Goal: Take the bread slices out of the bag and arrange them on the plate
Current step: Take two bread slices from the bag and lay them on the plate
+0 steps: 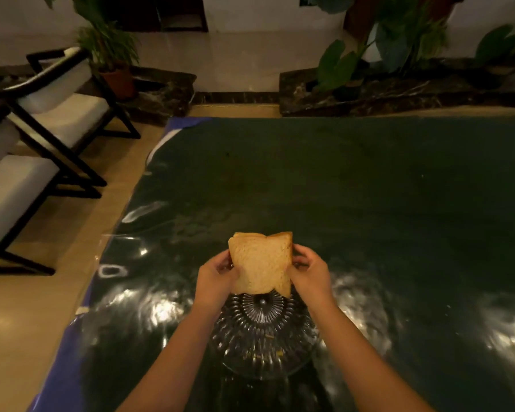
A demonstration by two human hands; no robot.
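Note:
I hold a small stack of bread slices [260, 263] upright between both hands, just above the far edge of a clear ribbed glass plate [262, 337]. My left hand [216, 278] grips the stack's left side and my right hand [309, 270] grips its right side. Only crumbs lie on the plate, which sits on the table [369, 188] close to me. A thin clear film may cover the bread, but I cannot tell. No separate bag is in view.
The table is covered in dark green cloth under shiny clear plastic. Two white-cushioned chairs with black frames [42, 138] stand on the floor to the left. Potted plants [113, 55] and dark stone ledges [399, 90] lie beyond the table's far edge.

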